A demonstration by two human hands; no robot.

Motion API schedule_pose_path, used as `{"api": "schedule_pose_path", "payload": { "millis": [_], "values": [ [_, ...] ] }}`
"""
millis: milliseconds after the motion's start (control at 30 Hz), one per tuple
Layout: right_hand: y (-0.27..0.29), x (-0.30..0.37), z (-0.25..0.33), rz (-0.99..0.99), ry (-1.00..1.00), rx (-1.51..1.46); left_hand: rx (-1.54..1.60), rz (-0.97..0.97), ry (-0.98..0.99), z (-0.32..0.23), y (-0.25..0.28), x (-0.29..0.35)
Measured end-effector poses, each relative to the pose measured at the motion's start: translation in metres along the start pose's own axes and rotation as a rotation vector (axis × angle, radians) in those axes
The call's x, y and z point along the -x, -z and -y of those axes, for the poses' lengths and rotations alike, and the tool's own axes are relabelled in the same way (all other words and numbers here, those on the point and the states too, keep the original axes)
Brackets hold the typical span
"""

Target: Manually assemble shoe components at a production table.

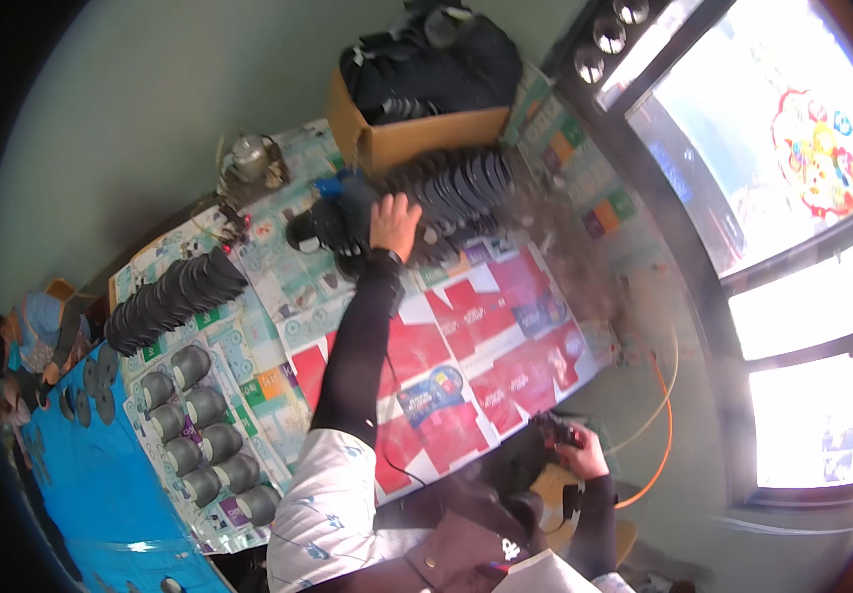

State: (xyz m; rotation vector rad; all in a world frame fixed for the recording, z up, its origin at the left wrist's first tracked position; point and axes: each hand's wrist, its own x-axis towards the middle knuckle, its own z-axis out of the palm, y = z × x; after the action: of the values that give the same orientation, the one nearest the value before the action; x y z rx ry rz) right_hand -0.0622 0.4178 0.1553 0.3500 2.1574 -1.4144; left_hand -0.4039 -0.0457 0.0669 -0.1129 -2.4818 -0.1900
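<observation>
My left hand [395, 225] reaches far across the table, its fingers stretched out over a heap of dark curved pieces [328, 222]. Whether the fingertips touch a piece is hard to see. Just behind it stands a row of nested black curved pieces [461, 183], with a small blue thing [332, 185] to its left. At the table's near right edge my right hand [582, 454] is closed round a black hand-held tool [552, 430], whose exact kind is unclear. An orange hose [666, 435] runs down close to that forearm.
Red-and-white printed sheets [426, 346] cover the table. A cardboard box [436, 140] of dark pieces stands at the back. To the left are another nested stack [174, 301], several grey domed pieces [221, 442] and a blue-covered table [100, 484] with another person [46, 331] beside it.
</observation>
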Motion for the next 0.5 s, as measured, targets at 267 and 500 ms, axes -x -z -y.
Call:
{"api": "schedule_pose_path", "payload": {
  "millis": [267, 500],
  "values": [
    [0.022, -0.02, -0.006, 0.016, 0.018, 0.008, 0.475, -0.152, 0.152, -0.019, 0.087, 0.055],
    [0.016, -0.071, 0.002, 0.137, 0.042, 0.03, 1.196, 0.029, 1.28, -0.028, 0.059, 0.248]
  ]
}}
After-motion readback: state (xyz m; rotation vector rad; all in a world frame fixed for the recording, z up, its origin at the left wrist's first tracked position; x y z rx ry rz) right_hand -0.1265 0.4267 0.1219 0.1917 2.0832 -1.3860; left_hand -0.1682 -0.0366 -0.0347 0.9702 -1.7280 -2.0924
